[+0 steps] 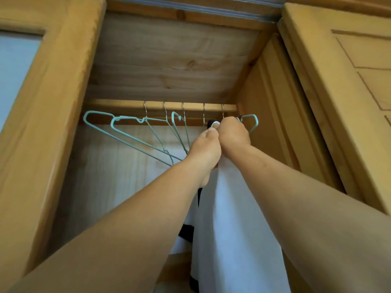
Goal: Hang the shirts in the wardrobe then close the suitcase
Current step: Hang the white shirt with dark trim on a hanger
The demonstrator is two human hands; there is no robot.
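— Reaching high, you've got both hands up at the rail (118,102) inside the wardrobe (53,102).

— Fingers?

— Your left hand (206,151) is curled, pinching the top of the white shirt (232,208). Your right hand (232,133) is fisted round the same spot, knuckles touching the left.

— And the shirt?

— Hanging straight down between your forearms, its top just below the rail's right end. Empty green hangers (131,132) dangle to the left. One more hanger (252,121) peeks out beside your right hand.
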